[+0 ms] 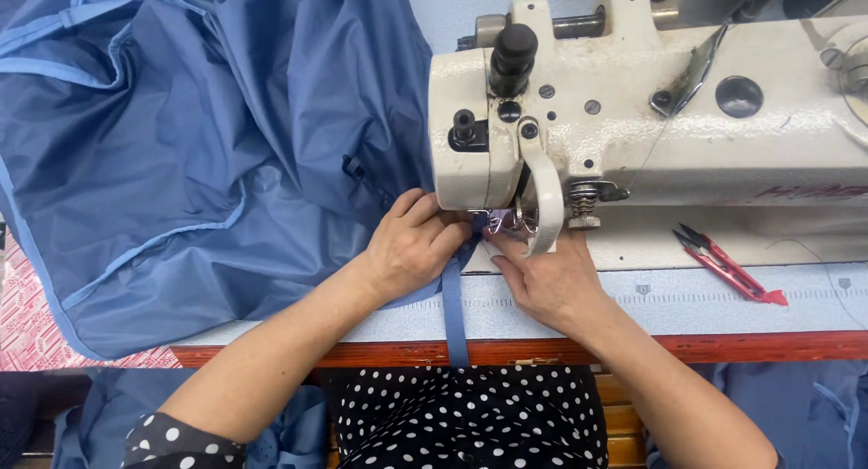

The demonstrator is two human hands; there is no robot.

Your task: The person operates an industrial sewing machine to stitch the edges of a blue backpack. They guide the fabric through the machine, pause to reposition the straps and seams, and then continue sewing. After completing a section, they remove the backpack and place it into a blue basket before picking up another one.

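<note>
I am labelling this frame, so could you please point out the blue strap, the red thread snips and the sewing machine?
blue strap [454,320], head view, on its middle stretch.
red thread snips [734,272], head view, on the handle.
sewing machine [633,134], head view, on the cream body.

We count two bare hands at the needle: one left hand [414,248] and one right hand [549,284]. We see one cream industrial sewing machine [651,116], one blue nylon garment [181,161], one blue binding strip [454,315], and one pair of red thread snips [728,265] on one pale blue table [723,311].
</note>
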